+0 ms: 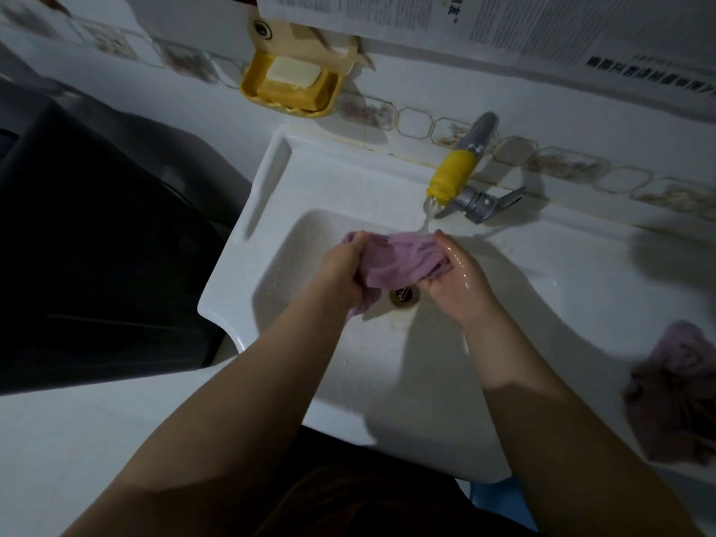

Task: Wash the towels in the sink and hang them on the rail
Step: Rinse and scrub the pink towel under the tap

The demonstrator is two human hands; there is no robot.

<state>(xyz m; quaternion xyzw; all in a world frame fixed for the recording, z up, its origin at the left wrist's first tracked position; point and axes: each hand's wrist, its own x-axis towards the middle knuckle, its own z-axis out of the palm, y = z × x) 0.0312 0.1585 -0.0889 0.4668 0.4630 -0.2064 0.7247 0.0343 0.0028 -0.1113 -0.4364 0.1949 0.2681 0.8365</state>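
Note:
A wet pink towel point(391, 261) is stretched between both hands over the white sink point(310, 234), just above the drain point(405, 295). My left hand point(343, 267) grips its left end, and a tail of cloth hangs below that fist. My right hand point(455, 273) grips the right end. Water runs from the tap point(455, 174), whose spout is wrapped in yellow, onto the towel's right end. A second pink towel point(674, 393) lies crumpled on the sink's right ledge. No rail is in view.
A yellow soap dish point(252, 81) with a bar of soap hangs on the tiled wall behind the sink's left corner. A dark appliance point(97, 234) stands close on the left. Printed paper sheets point(484, 21) hang on the wall above the tap.

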